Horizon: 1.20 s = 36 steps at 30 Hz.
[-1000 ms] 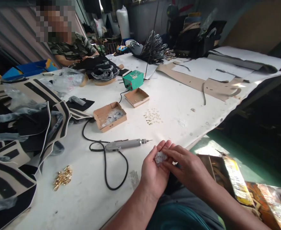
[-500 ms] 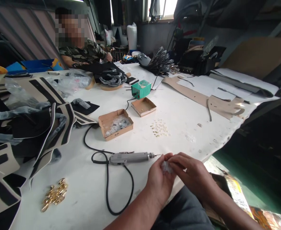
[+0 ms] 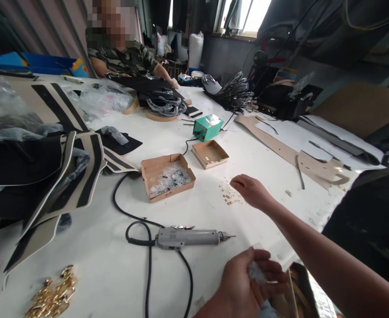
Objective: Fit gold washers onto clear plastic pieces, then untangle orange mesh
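My left hand (image 3: 250, 280) is palm up near the table's front edge, its fingers curled around a small clump of clear plastic pieces (image 3: 257, 272). Over the white table, my right hand (image 3: 249, 189) reaches out with its fingers pressed together beside the scattered small gold pieces (image 3: 229, 196). What its fingertips hold, if anything, is hidden. Between my left hand and the boxes lies a grey electric screwdriver (image 3: 191, 237), its bit pointing right. A cardboard box (image 3: 168, 194) with clear plastic bits stands behind it. Another shallow box (image 3: 211, 164) has a few small gold bits inside.
A green power box (image 3: 208, 127) sits behind the boxes. The black cord (image 3: 128, 212) loops over the table. Shiny gold hardware (image 3: 53, 293) is piled front left, near striped bag panels (image 3: 88, 172). A co-worker (image 3: 124, 59) sits across the table.
My right hand has left my left hand and moved forward to the gold pieces. My left hand has turned more open around the plastic clump. The view has shifted a little.
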Tool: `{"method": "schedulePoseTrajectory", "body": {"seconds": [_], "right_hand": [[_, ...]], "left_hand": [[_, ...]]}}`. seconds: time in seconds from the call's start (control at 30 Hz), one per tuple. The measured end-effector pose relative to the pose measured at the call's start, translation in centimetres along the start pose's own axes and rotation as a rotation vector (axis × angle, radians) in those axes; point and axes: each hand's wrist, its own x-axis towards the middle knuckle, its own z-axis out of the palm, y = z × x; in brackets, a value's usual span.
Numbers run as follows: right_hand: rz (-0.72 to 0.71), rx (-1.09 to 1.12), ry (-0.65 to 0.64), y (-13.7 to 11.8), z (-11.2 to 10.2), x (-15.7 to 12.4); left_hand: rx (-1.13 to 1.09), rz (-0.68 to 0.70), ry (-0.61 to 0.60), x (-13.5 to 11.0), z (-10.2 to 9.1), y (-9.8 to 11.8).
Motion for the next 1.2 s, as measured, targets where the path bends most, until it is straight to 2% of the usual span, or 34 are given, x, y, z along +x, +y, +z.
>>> {"method": "schedulePoseTrajectory", "body": {"seconds": [0.1,0.23,0.57,0.9,1.2], "right_hand": [[-0.005,-0.076,-0.064,-0.1,1.2,2.3],[-0.002,-0.112,-0.110,-0.2,2.3,3.5],[0.019,-0.177,-0.142,-1.0,3.1,3.5],[0.094,-0.210,-0.048,-1.1,3.6,3.5],[0.025,-0.259,-0.073,-1.6,3.6,3.1]], "left_hand": [[0.002,-0.022,0.042,-0.1,0.5,0.5],[-0.004,-0.041,0.071,-0.1,0.9,1.1],[-0.024,-0.086,0.070,-0.2,1.0,1.3],[0.012,-0.050,0.053,-0.2,0.8,0.9],[0.002,-0.030,0.024,0.1,0.3,0.6]]}}
